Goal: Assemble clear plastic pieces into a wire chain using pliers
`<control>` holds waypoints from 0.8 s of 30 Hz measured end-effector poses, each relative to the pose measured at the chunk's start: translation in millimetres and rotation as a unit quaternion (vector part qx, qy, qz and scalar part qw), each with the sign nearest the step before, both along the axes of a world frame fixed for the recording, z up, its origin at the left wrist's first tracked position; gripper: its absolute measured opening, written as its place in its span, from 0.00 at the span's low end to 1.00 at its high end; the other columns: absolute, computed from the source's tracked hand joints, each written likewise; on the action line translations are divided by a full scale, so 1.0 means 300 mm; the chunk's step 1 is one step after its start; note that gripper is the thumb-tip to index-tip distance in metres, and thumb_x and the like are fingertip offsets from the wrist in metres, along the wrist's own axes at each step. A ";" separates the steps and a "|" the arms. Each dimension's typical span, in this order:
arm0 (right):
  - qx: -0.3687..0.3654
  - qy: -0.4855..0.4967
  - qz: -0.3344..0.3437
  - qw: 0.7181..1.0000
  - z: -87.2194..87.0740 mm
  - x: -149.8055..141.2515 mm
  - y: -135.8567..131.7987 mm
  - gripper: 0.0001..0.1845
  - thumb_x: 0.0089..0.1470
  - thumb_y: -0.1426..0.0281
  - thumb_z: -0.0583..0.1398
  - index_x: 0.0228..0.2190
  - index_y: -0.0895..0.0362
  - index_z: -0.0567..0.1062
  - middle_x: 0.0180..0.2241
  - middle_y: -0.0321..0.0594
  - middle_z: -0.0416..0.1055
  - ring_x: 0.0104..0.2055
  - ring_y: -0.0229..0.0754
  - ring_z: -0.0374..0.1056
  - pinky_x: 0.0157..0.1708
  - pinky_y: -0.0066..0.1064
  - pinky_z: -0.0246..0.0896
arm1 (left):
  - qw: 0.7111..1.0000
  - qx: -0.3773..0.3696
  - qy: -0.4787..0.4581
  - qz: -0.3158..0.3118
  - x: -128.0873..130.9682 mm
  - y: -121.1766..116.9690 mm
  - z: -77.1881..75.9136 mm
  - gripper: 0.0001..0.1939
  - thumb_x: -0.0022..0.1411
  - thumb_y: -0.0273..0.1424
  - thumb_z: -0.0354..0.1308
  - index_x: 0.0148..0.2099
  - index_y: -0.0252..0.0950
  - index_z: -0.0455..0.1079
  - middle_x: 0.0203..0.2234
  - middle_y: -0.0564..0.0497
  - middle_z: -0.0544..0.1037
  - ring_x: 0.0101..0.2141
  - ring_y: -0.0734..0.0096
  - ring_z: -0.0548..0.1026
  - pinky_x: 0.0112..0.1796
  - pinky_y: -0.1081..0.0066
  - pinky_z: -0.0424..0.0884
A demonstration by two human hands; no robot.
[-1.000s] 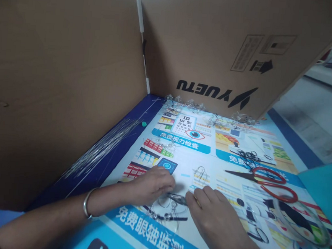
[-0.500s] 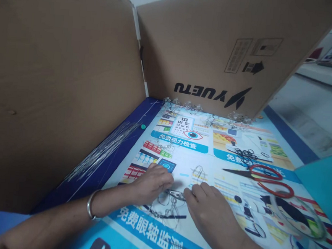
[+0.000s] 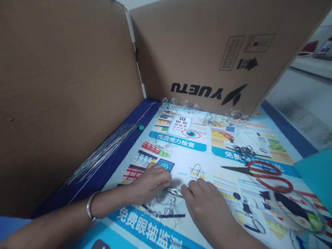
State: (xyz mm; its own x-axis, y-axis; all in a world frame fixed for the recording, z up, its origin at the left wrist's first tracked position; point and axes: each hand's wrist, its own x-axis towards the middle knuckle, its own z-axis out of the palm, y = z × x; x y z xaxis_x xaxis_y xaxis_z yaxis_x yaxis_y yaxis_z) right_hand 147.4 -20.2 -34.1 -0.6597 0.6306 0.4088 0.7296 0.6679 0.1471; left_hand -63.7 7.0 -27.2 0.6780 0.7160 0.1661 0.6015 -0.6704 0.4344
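My left hand (image 3: 153, 182), with a silver bangle on its wrist, is closed around the left end of some thin silvery wire (image 3: 175, 192). Opposite it, my right hand (image 3: 206, 200) is curled in a fist at the wire's other end. A short stretch of the wire shows between the two hands, and the fingertips are hidden. Just below, a tangle of looped thin wire (image 3: 163, 209) lies on the printed sheet (image 3: 177, 163). A small wire loop (image 3: 197, 170) rests above the gap between my hands.
Red-handled scissors (image 3: 265, 174) and black rings (image 3: 243, 150) lie to the right, near a clear round object (image 3: 316, 217). Straight wires (image 3: 103, 154) lie left. Wire pieces (image 3: 181, 104) line the base of the cardboard wall (image 3: 212, 47). A teal object (image 3: 322, 179) stands far right.
The view has shifted slightly. Both hands stay almost in the same place, with the wire between them; more thin loops show under the right hand.
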 end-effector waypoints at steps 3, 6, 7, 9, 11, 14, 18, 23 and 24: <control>0.004 0.001 -0.010 1.000 0.003 -0.005 -0.006 0.10 0.43 0.80 0.60 0.27 0.56 0.66 0.25 0.36 0.63 0.29 0.42 0.56 0.28 0.34 0.43 | 1.000 -0.001 -0.001 0.001 0.000 0.001 0.001 0.12 0.68 0.29 0.40 0.31 0.36 0.57 0.25 0.56 0.64 0.32 0.73 0.63 0.38 0.69 0.55; 0.002 -0.002 -0.015 1.000 0.005 -0.008 -0.010 0.10 0.42 0.80 0.60 0.27 0.56 0.66 0.25 0.36 0.64 0.29 0.43 0.57 0.27 0.34 0.44 | 1.000 -0.005 -0.001 -0.001 -0.002 0.002 -0.001 0.12 0.68 0.29 0.39 0.31 0.36 0.56 0.25 0.56 0.64 0.32 0.73 0.63 0.38 0.68 0.55; 0.002 -0.005 -0.014 1.000 0.006 -0.009 -0.011 0.10 0.43 0.80 0.60 0.27 0.56 0.66 0.25 0.36 0.64 0.29 0.42 0.57 0.27 0.34 0.44 | 1.000 -0.006 -0.002 -0.001 -0.003 0.002 -0.001 0.12 0.68 0.29 0.39 0.31 0.36 0.56 0.25 0.56 0.64 0.32 0.73 0.63 0.39 0.68 0.56; 0.005 -0.009 -0.010 1.000 0.008 -0.012 -0.012 0.10 0.43 0.80 0.60 0.27 0.56 0.66 0.24 0.37 0.64 0.28 0.42 0.57 0.27 0.34 0.44 | 1.000 -0.008 -0.005 -0.003 -0.004 0.002 -0.002 0.12 0.68 0.29 0.39 0.31 0.36 0.56 0.25 0.55 0.64 0.32 0.73 0.63 0.39 0.68 0.56; 0.013 -0.011 -0.006 1.000 0.011 -0.013 -0.013 0.10 0.42 0.80 0.60 0.27 0.56 0.66 0.24 0.37 0.64 0.28 0.42 0.57 0.27 0.34 0.43 | 1.000 -0.011 -0.013 -0.002 -0.006 0.002 -0.004 0.13 0.68 0.29 0.38 0.31 0.36 0.56 0.25 0.54 0.65 0.31 0.73 0.63 0.39 0.67 0.57; 0.025 -0.014 -0.002 1.000 0.013 -0.016 -0.015 0.10 0.40 0.81 0.60 0.27 0.57 0.67 0.24 0.37 0.64 0.27 0.42 0.57 0.26 0.34 0.42 | 1.000 -0.009 -0.025 0.005 -0.010 0.002 -0.008 0.13 0.67 0.30 0.38 0.31 0.35 0.57 0.26 0.53 0.65 0.30 0.72 0.63 0.39 0.66 0.59; 0.027 -0.012 -0.004 1.000 0.012 -0.016 -0.020 0.11 0.39 0.80 0.59 0.28 0.57 0.68 0.24 0.37 0.65 0.27 0.42 0.57 0.26 0.34 0.43 | 0.999 -0.008 -0.033 0.010 -0.014 -0.005 -0.004 0.13 0.67 0.30 0.38 0.31 0.35 0.58 0.26 0.51 0.66 0.30 0.70 0.64 0.39 0.65 0.60; 0.026 -0.010 -0.009 1.000 0.015 -0.015 -0.022 0.12 0.38 0.80 0.60 0.29 0.58 0.69 0.25 0.37 0.66 0.27 0.43 0.58 0.26 0.35 0.44 | 0.999 -0.005 -0.019 0.030 -0.015 -0.018 0.008 0.11 0.65 0.28 0.40 0.30 0.35 0.59 0.27 0.50 0.68 0.32 0.69 0.64 0.39 0.66 0.60; 0.025 -0.012 -0.011 1.000 0.016 -0.016 -0.022 0.12 0.39 0.80 0.60 0.29 0.58 0.69 0.25 0.37 0.66 0.28 0.43 0.58 0.26 0.35 0.44 | 0.999 -0.004 -0.020 0.029 -0.015 -0.019 0.008 0.11 0.65 0.28 0.40 0.31 0.35 0.59 0.27 0.50 0.68 0.32 0.69 0.64 0.39 0.66 0.60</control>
